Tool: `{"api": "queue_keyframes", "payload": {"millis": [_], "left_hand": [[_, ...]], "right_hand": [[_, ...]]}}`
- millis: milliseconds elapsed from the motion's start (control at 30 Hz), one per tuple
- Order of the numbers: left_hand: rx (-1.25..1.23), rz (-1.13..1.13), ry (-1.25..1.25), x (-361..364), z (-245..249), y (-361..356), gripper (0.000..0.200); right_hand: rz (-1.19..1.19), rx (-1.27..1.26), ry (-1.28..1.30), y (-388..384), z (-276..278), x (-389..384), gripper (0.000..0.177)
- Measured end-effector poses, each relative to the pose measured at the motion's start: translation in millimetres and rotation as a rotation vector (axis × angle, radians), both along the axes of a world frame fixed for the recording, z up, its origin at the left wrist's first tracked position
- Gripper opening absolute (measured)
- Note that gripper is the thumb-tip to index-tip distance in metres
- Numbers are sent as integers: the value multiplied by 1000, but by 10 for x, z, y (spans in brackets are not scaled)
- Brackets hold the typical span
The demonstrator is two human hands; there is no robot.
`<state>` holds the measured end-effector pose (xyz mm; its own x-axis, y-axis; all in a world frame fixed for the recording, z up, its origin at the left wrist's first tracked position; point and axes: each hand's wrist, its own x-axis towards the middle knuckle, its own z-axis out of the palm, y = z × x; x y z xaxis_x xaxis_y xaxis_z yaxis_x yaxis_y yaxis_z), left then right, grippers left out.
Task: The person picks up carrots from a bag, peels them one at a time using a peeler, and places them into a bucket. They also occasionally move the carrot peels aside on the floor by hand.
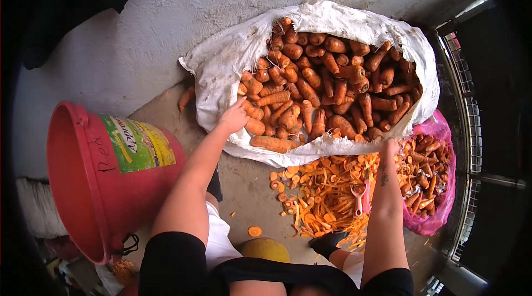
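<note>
A large white woven sack (pixel 216 63) lies against the wall, its wide mouth showing many unpeeled carrots (pixel 338 85). My left hand (pixel 235 116) is at the near left part of the sack's rim, its fingers bent around the edge beside the carrots. At the near right part of the rim is my right hand (pixel 391 146), pressed to the sack with its fingers hidden from view. Between my forearms, on a heap of orange carrot peelings (pixel 321 196), rests a pink-handled peeler (pixel 359 200).
To the left a big red bucket (pixel 133 185) lies tilted, its mouth facing left. A pink plastic bag (pixel 443 213) of small carrots stands at the right, near a metal grille (pixel 471 113). A yellow rounded object (pixel 266 249) is below me. Carrot slices (pixel 254 231) lie on the floor.
</note>
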<state>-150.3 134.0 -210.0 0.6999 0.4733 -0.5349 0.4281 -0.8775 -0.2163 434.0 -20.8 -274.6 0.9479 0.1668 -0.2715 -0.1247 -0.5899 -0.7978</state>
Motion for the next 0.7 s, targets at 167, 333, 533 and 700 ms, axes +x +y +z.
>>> {"api": "queue_keyframes", "payload": {"millis": [167, 333, 533, 700], "left_hand": [[-213, 336, -170, -160, -85, 27, 43], [-78, 152, 248, -155, 640, -134, 70], [35, 19, 64, -446, 261, -250, 22], [-105, 87, -149, -360, 979, -322, 15]], "right_hand": [[-179, 310, 182, 60, 133, -153, 43], [50, 237, 266, 227, 341, -317, 53], [517, -160, -6, 231, -51, 5, 26], [804, -458, -414, 158, 310, -215, 22]]}}
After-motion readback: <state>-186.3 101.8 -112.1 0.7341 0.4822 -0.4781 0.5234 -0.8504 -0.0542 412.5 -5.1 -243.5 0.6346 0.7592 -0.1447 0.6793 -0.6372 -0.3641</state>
